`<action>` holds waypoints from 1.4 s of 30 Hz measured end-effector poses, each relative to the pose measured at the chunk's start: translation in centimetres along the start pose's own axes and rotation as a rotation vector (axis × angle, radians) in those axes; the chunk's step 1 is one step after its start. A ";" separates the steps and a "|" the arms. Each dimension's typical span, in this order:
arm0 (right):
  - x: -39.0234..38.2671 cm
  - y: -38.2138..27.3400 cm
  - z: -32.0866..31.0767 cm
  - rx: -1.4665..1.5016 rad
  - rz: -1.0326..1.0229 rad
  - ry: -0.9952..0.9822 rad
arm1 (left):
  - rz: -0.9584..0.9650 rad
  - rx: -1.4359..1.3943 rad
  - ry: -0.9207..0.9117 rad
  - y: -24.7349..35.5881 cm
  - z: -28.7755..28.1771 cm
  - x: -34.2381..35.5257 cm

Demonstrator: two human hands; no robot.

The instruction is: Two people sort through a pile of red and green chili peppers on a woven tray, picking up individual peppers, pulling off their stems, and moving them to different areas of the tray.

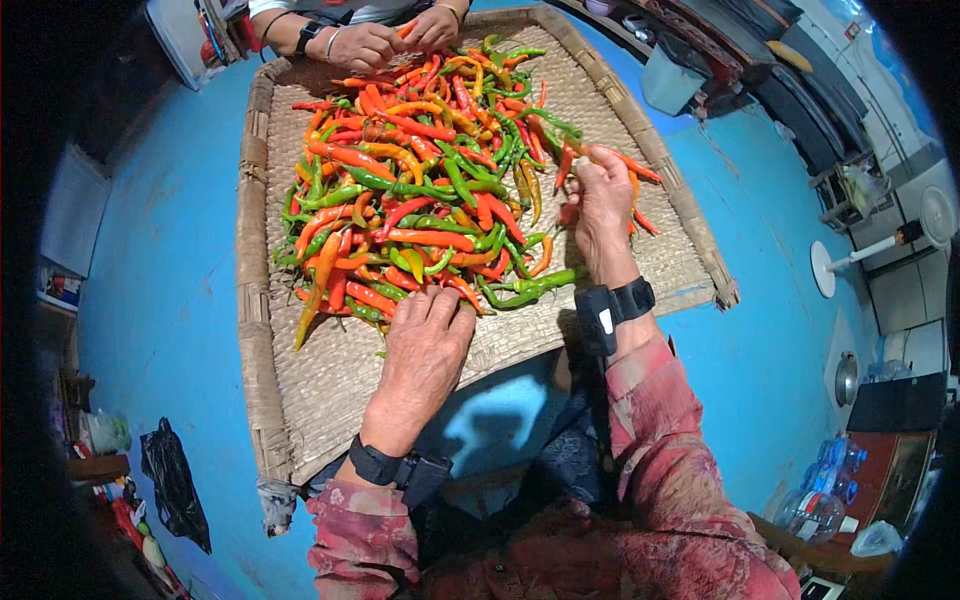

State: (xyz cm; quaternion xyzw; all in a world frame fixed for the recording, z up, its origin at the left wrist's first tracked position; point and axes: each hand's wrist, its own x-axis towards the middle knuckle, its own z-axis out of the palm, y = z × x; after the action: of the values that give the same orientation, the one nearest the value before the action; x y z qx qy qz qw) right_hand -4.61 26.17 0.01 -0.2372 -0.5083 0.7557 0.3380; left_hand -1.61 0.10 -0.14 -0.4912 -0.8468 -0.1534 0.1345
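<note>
A heap of chili peppers (400,190), red, orange, yellow and green, lies on a woven tray (310,420) with a rolled rim. My left hand (425,340) rests on the heap's near edge, its fingers stretched over the peppers and its fingertips partly hidden among them. To the right of the heap, my right hand (605,205) is raised a little over the tray, thumb and fingers pinched on a chili pepper (565,165). More red and orange peppers (640,205) lie just beyond and beside that hand. Both my wrists wear black straps.
Across the tray, another person's hands (385,42) hold an orange-red pepper. A pale blue bin (672,78) stands on the blue floor at the far right. A white fan (935,215), plastic bottles (830,480) and a black plastic bag (175,485) are around the sides.
</note>
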 end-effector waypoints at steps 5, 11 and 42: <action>1.2 -0.7 -2.6 0.091 -0.159 0.120 | 0.013 0.008 -0.011 0.2 0.0 0.4; 1.4 -2.4 -4.2 0.269 -0.230 0.287 | 0.004 0.011 -0.015 0.2 0.1 0.4; 1.4 2.8 0.7 -1.434 -0.548 -0.373 | 0.002 -0.018 -0.019 0.3 0.0 0.4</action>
State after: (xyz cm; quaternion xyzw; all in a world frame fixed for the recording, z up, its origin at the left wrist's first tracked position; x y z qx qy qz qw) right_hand -6.76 26.12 -2.33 -0.1328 -0.9602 0.1608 0.1859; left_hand -1.57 0.55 0.09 -0.4949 -0.8460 -0.1563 0.1220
